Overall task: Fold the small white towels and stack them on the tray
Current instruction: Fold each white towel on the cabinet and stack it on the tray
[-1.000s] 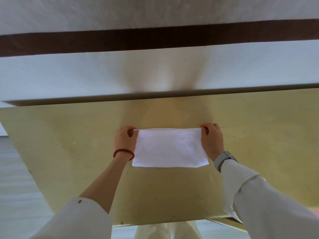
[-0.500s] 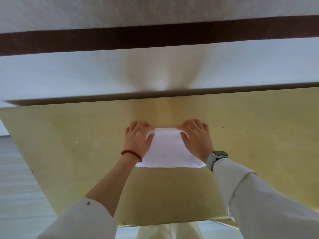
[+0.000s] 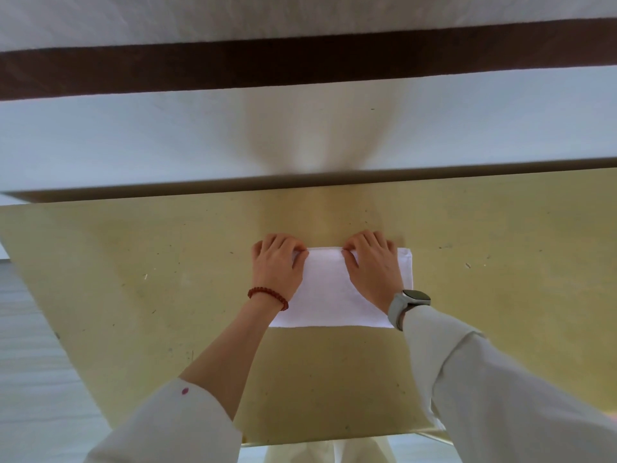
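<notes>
Bright, even light; a warm glare patch streaks the wall (image 3: 310,142) and bench (image 3: 133,262). Wide-angle distortion splays the edges; focus is slightly soft throughout.

The towel (image 3: 334,295) is white cloth, matt, with a fine soft weave and a slightly thicker hem along its far edge. The desk (image 3: 133,279) looks like pale yellow wood or board, smooth with a weak sheen, and carries small dark specks and scratches. The sleeves (image 3: 500,396) are off-white cloth, matt and smooth. The bracelet (image 3: 268,296) is made of dark red round beads with a little gloss. The watch (image 3: 415,295) has a glossy dark face and a smooth grey strap.
</notes>
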A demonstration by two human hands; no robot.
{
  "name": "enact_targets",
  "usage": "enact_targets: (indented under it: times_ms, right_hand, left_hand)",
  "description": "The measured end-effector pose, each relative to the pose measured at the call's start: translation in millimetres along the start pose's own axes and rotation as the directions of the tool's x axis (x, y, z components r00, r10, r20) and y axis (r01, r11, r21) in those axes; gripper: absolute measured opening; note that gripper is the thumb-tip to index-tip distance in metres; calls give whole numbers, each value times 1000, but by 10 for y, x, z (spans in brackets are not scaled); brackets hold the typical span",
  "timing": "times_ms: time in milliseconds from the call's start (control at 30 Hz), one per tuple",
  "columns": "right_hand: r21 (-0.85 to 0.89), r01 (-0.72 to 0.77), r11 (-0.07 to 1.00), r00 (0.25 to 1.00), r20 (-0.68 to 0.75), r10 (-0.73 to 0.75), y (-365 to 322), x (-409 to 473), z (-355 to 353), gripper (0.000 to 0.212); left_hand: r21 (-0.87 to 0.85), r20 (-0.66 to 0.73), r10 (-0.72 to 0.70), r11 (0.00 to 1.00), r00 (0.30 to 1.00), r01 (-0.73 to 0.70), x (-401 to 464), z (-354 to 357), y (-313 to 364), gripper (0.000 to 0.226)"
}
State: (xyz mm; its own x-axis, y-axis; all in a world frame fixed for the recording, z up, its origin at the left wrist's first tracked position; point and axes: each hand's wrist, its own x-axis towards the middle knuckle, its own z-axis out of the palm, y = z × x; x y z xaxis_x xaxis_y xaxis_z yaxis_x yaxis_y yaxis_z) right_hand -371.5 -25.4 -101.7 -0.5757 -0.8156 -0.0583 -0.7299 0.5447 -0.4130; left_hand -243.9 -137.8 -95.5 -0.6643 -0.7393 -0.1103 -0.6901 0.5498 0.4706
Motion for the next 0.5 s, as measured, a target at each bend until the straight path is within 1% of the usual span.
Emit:
enact_targets:
  times_ms: [100,300,367,400,433,500]
  right_hand:
    - [-16,-23,1000,1000,-19,22,-13,33,25,6]
    - [-43,-44,998,995,-89,40,-64,57,77,2]
    - [-53,-3,999,986,-167,-6,-56,18,72,9]
    - [-68,31,997,979,-199,-44,-41,-17,66,15]
    - [-95,69,993,974,-210,-88,-20,-60,65,22]
    - [-174,145,974,971,-165,-174,23,-169,89,34]
  left_hand:
    - [-15,-27,-9,1000,1000,8,48,11,32,14]
    - [53,-44,40,998,998,-37,61,48,30,10]
    - [129,-104,112,987,988,-98,33,42,26,15]
    - [171,-117,165,975,979,-144,14,55,23,16]
    - [208,-99,217,959,971,-193,-18,77,22,20]
    - [287,-16,310,912,950,-293,-118,167,13,29]
